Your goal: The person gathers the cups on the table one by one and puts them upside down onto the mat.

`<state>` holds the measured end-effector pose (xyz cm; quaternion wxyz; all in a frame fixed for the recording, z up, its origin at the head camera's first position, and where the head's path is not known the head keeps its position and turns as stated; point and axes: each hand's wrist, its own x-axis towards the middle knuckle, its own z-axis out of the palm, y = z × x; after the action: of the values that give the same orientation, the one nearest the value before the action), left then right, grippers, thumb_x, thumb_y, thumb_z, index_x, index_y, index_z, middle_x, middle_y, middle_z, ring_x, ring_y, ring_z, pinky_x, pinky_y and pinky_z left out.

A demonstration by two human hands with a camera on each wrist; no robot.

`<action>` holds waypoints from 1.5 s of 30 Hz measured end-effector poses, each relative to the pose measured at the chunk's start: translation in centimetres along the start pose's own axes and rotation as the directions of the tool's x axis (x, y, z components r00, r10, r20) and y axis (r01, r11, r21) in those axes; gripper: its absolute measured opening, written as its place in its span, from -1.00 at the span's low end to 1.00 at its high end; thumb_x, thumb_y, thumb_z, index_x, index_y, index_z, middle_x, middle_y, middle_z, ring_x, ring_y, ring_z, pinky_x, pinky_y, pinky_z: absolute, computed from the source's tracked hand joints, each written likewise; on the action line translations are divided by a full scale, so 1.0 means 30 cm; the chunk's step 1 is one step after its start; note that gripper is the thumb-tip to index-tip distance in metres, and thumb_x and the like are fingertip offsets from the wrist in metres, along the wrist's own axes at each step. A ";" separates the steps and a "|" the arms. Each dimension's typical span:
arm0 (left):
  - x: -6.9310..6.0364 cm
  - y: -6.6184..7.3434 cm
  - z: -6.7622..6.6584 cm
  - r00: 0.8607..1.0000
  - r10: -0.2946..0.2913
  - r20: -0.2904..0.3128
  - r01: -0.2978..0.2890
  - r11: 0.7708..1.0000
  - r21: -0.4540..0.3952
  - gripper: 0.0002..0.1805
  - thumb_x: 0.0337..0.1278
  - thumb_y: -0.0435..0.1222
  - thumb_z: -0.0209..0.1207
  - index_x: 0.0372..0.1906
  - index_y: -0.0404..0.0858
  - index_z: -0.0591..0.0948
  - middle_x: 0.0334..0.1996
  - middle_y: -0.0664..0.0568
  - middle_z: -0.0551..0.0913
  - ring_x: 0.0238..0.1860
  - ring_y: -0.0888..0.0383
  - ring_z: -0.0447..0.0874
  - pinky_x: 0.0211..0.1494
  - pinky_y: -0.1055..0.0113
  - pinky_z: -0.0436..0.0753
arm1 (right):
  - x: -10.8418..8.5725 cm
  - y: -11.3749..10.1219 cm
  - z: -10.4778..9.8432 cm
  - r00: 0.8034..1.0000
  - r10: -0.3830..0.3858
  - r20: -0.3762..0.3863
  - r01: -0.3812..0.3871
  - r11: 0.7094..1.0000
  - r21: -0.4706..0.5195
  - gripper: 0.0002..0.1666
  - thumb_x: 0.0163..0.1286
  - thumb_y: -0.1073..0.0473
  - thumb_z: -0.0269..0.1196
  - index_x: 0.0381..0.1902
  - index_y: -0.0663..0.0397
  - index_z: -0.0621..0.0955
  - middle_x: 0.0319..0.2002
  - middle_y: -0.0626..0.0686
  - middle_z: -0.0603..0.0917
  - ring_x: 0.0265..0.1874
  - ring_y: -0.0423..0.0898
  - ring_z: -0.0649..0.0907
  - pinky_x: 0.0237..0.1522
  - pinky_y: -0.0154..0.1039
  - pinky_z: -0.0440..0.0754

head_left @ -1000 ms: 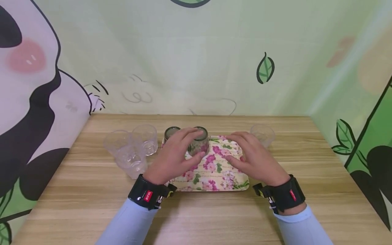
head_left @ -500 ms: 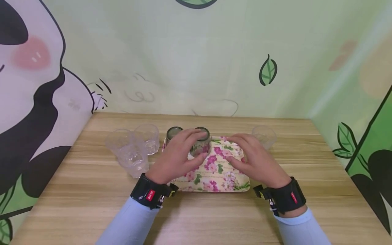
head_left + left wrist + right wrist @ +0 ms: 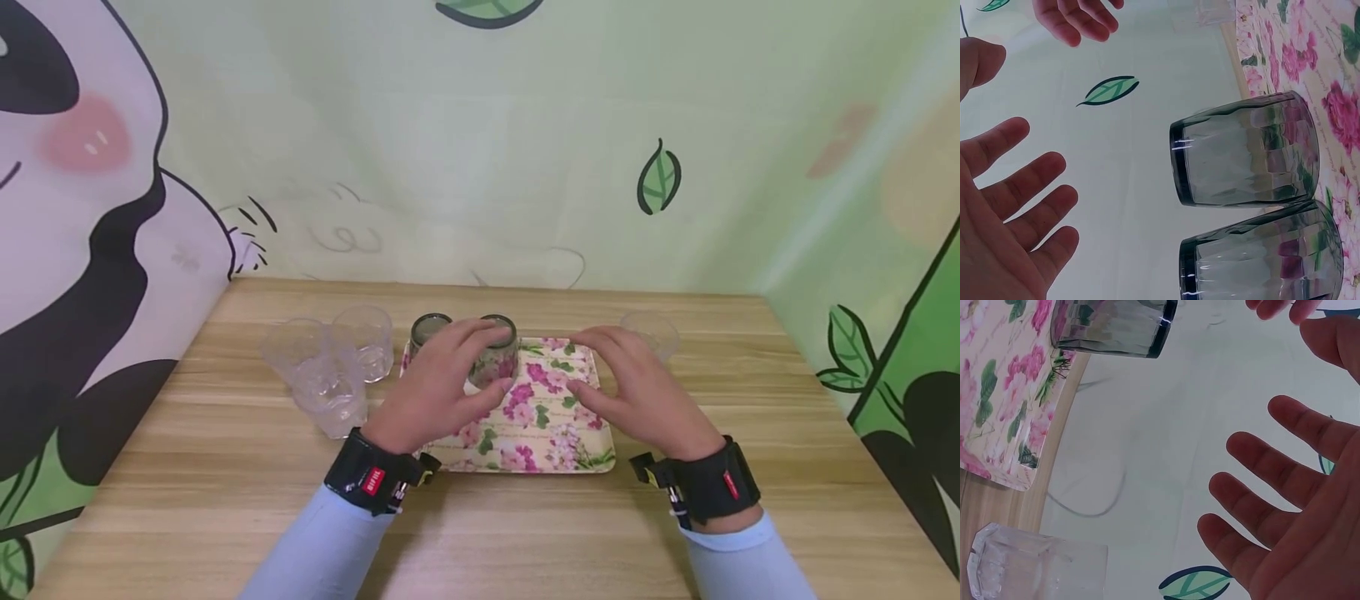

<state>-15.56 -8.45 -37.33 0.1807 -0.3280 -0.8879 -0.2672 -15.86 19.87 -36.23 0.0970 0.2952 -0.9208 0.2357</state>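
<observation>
Two dark tinted glasses stand on the left part of a floral tray (image 3: 525,417); one is the right-hand tinted glass (image 3: 495,358), the other the left-hand tinted glass (image 3: 430,327). My left hand (image 3: 442,387) hovers above and in front of them, fingers spread, holding nothing; in the left wrist view a gap separates the hand (image 3: 1004,231) from both glasses (image 3: 1241,156). Over the tray's right side my right hand (image 3: 645,392) is held with fingers relaxed and apart, empty. The right wrist view shows that hand (image 3: 1297,500) apart from a tinted glass (image 3: 1113,328).
Several clear glasses (image 3: 363,346) are grouped left of the tray on the wooden table (image 3: 225,500). Another clear glass (image 3: 660,333) stands behind my right hand, near the back right. A printed backdrop (image 3: 480,167) rises behind the table.
My right hand has shifted slightly to the right, away from my left. The head view has moved a little. Both hands remain empty, and the glasses keep their places on the tray.
</observation>
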 end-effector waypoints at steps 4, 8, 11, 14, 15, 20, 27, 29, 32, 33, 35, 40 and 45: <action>0.002 0.004 0.005 1.000 -0.006 0.022 0.006 1.000 -0.003 -0.38 0.31 0.01 0.19 0.38 -0.16 0.45 0.34 -0.05 0.48 0.37 0.00 0.41 0.43 0.06 0.42 | -0.006 0.009 0.003 1.000 0.013 0.006 -0.013 1.000 0.004 -0.34 0.38 -0.07 0.31 0.37 -0.02 0.46 0.27 0.08 0.52 0.30 0.08 0.46 0.31 0.15 0.45; 0.002 0.006 0.008 0.999 -0.021 0.046 0.021 1.000 -0.001 -0.37 0.31 0.02 0.19 0.39 -0.13 0.44 0.36 -0.06 0.46 0.39 -0.01 0.39 0.44 0.05 0.41 | -0.014 0.023 0.008 1.000 0.020 0.008 -0.020 1.000 0.004 -0.34 0.38 -0.09 0.30 0.37 -0.05 0.45 0.27 0.07 0.53 0.30 0.08 0.46 0.30 0.16 0.46; 0.000 0.006 0.008 0.998 -0.030 0.047 0.030 1.000 0.005 -0.38 0.31 0.01 0.20 0.39 -0.13 0.44 0.36 -0.06 0.46 0.40 -0.01 0.38 0.44 0.05 0.41 | -0.017 0.036 0.011 1.000 0.025 0.015 -0.025 1.000 -0.001 -0.33 0.39 -0.09 0.29 0.39 -0.03 0.44 0.28 0.09 0.52 0.30 0.10 0.45 0.30 0.17 0.46; -0.001 0.005 0.006 0.998 -0.035 0.045 0.034 0.999 0.010 -0.38 0.31 0.01 0.20 0.39 -0.13 0.45 0.35 -0.05 0.47 0.39 -0.01 0.39 0.44 0.05 0.41 | -0.018 0.051 0.012 0.999 0.036 0.022 -0.036 0.999 -0.009 -0.32 0.40 -0.08 0.28 0.39 0.01 0.43 0.29 0.10 0.51 0.31 0.11 0.44 0.30 0.18 0.45; -0.002 0.005 0.005 0.998 -0.036 0.045 0.035 0.999 0.013 -0.38 0.31 0.01 0.20 0.39 -0.13 0.45 0.35 -0.05 0.47 0.39 0.00 0.39 0.44 0.05 0.41 | -0.018 0.055 0.011 0.999 0.038 0.024 -0.038 0.999 -0.011 -0.32 0.40 -0.08 0.28 0.39 0.02 0.43 0.29 0.11 0.51 0.32 0.12 0.44 0.30 0.18 0.46; -0.005 0.002 0.003 0.998 -0.037 0.051 0.036 0.999 0.017 -0.37 0.32 0.03 0.18 0.39 -0.13 0.44 0.35 -0.02 0.47 0.39 0.00 0.39 0.45 0.06 0.40 | -0.019 0.074 0.006 0.999 0.045 0.026 -0.044 0.999 -0.015 -0.34 0.40 -0.05 0.29 0.38 0.03 0.44 0.29 0.12 0.50 0.32 0.13 0.45 0.31 0.18 0.45; -0.003 0.005 0.004 0.998 -0.047 0.053 0.046 0.999 0.005 -0.38 0.31 0.01 0.19 0.39 -0.12 0.44 0.35 -0.01 0.47 0.40 0.01 0.38 0.44 0.05 0.40 | -0.020 0.100 0.000 0.996 0.080 0.044 -0.079 0.997 -0.020 -0.36 0.42 -0.09 0.26 0.36 0.02 0.45 0.31 0.14 0.49 0.34 0.16 0.42 0.32 0.22 0.42; -0.001 0.006 0.006 0.997 -0.050 0.053 0.050 0.999 0.003 -0.38 0.30 0.00 0.20 0.39 -0.13 0.44 0.35 -0.01 0.47 0.40 0.00 0.38 0.44 0.05 0.40 | -0.020 0.106 -0.003 0.995 0.088 0.043 -0.086 0.996 -0.028 -0.36 0.42 -0.09 0.27 0.36 0.03 0.46 0.31 0.15 0.48 0.34 0.17 0.41 0.32 0.23 0.42; 0.000 0.006 0.007 0.998 -0.048 0.049 0.048 0.999 0.003 -0.38 0.29 0.00 0.21 0.39 -0.14 0.45 0.34 -0.02 0.48 0.39 0.00 0.39 0.44 0.04 0.40 | -0.017 0.116 -0.006 0.995 0.090 0.037 -0.088 0.995 -0.040 -0.36 0.40 -0.04 0.30 0.35 0.04 0.46 0.30 0.18 0.48 0.34 0.19 0.41 0.31 0.25 0.41; 0.001 0.006 0.007 0.998 -0.048 0.048 0.048 0.999 0.005 -0.38 0.29 0.00 0.21 0.39 -0.14 0.45 0.34 -0.03 0.48 0.39 0.00 0.39 0.44 0.05 0.40 | -0.015 0.120 -0.006 0.995 0.090 0.035 -0.088 0.995 -0.046 -0.36 0.40 -0.04 0.30 0.35 0.05 0.46 0.30 0.18 0.48 0.33 0.19 0.40 0.31 0.25 0.41; 0.001 0.006 0.007 0.998 -0.047 0.045 0.047 0.999 0.005 -0.38 0.29 0.00 0.21 0.38 -0.14 0.46 0.34 -0.03 0.48 0.39 -0.01 0.39 0.44 0.05 0.40 | -0.013 0.128 -0.007 0.995 0.094 0.031 -0.092 0.994 -0.056 -0.36 0.39 -0.04 0.30 0.34 0.07 0.46 0.31 0.21 0.47 0.34 0.21 0.39 0.31 0.27 0.40; -0.002 0.005 0.008 0.998 -0.048 0.047 0.048 0.999 -0.003 -0.37 0.29 0.03 0.21 0.38 -0.15 0.46 0.34 -0.04 0.48 0.39 -0.02 0.39 0.43 0.02 0.41 | -0.009 0.149 -0.005 0.994 0.111 0.026 -0.108 0.991 -0.082 -0.37 0.39 -0.04 0.29 0.33 0.07 0.47 0.32 0.23 0.44 0.36 0.23 0.35 0.32 0.29 0.36; -0.003 0.005 0.010 0.997 -0.048 0.052 0.049 0.999 -0.009 -0.35 0.29 0.04 0.20 0.39 -0.16 0.45 0.35 -0.04 0.47 0.39 -0.02 0.39 0.43 0.01 0.42 | -0.004 0.158 -0.002 0.989 0.142 0.035 -0.137 0.983 -0.122 -0.35 0.37 -0.05 0.29 0.33 0.09 0.47 0.36 0.27 0.39 0.39 0.28 0.29 0.35 0.33 0.29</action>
<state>-15.44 -8.24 -37.55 0.1494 -0.3141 -0.8987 -0.2673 -18.56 23.35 -38.01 0.0774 0.2287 -0.9536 0.1798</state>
